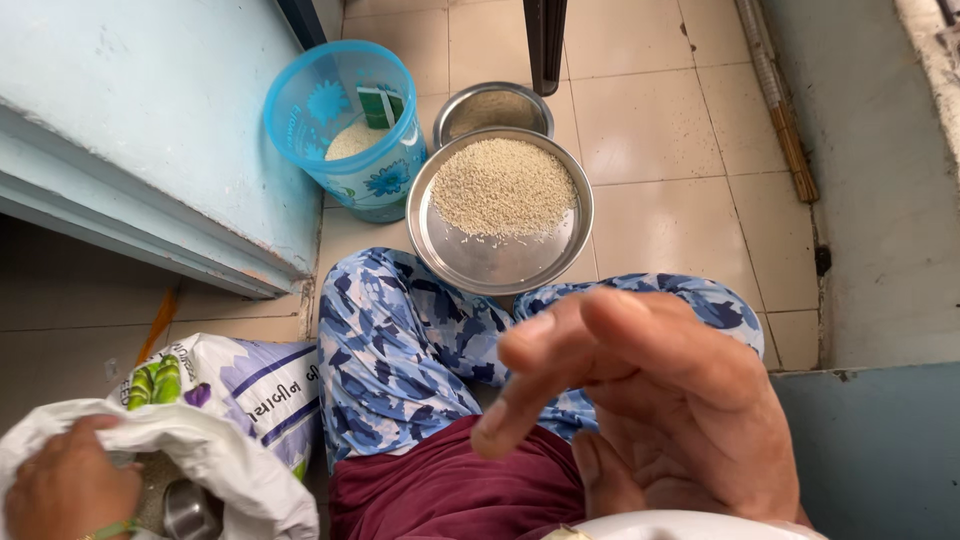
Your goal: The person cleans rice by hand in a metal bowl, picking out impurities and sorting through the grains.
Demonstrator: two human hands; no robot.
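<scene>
My right hand [650, 400] hovers close to the camera over my lap, fingers apart and empty. My left hand [65, 485] grips the rolled rim of a white sack [215, 450] at the lower left. A small steel cup [190, 512] shows inside the sack's mouth. On the floor past my knees sits a round steel plate [500, 250] with a heap of pale grain [503, 185] on its far half. My legs in blue patterned trousers [400, 340] are folded under the plate's near edge.
A blue see-through plastic jar [350, 125] with some grain inside stands left of the plate. A smaller steel bowl [492, 105] sits behind the plate. A light blue wall ledge [150, 200] runs on the left; a wall and a stick [780, 110] lie right.
</scene>
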